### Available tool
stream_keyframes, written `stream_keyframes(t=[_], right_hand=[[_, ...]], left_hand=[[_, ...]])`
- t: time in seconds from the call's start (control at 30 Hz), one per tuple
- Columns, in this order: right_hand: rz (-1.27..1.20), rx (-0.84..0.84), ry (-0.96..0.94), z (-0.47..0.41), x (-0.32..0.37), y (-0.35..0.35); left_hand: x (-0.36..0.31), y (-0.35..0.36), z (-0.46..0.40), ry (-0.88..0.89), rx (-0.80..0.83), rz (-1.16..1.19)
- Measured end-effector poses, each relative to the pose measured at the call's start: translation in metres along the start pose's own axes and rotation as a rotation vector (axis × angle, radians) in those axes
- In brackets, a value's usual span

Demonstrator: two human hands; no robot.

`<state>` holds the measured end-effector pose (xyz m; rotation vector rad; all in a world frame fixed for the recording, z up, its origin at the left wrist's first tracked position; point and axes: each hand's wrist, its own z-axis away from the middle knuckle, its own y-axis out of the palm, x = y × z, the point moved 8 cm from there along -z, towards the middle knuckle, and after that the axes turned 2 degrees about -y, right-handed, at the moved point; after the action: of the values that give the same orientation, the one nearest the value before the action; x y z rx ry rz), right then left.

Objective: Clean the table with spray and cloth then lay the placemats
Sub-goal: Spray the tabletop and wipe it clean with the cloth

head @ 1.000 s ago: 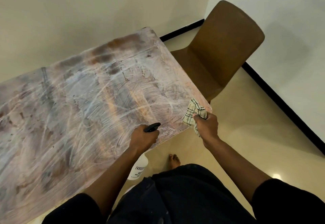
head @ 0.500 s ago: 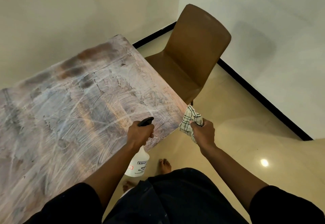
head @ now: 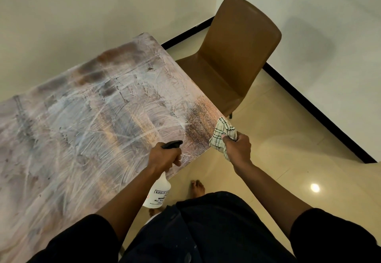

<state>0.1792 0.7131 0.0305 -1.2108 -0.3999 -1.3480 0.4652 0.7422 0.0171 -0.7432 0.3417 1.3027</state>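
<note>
The table has a streaked, whitish smeared top and runs from the lower left to a near right corner. My left hand grips a white spray bottle by its black trigger head, nozzle aimed at that corner. A dark speckled wet patch lies on the top by the corner. My right hand holds a bunched white checked cloth just off the table's right edge, beside the wet patch. No placemats are in view.
A brown moulded chair stands at the table's far right end, close to the wall corner. Beige tiled floor spreads to the right, bordered by a black skirting. My bare foot shows below the table edge.
A dark speckled wet patch has appeared on the table's near right corner in front of the nozzle. Both hands keep their hold; the cloth stays beside the corner.
</note>
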Motion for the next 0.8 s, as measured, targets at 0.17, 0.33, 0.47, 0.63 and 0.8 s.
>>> stream_keyframes(t=[0.17,0.33,0.47,0.63,0.8], right_hand=[[0.007,0.044,-0.008,0.002,0.001,0.014],[0.021,0.071,-0.010,0.007,0.004,0.025],[0.034,0.109,-0.017,0.009,0.006,0.038],[0.040,0.161,-0.032,0.015,0.009,0.053],[0.028,0.208,-0.037,0.022,0.012,0.067]], left_hand=[[0.023,-0.022,0.009,-0.044,-0.120,0.028],[0.049,-0.045,0.020,-0.055,-0.184,-0.010],[0.068,-0.055,0.031,-0.089,-0.138,-0.055],[0.090,-0.068,0.038,-0.094,-0.155,-0.014],[0.101,-0.076,0.049,-0.050,-0.244,-0.025]])
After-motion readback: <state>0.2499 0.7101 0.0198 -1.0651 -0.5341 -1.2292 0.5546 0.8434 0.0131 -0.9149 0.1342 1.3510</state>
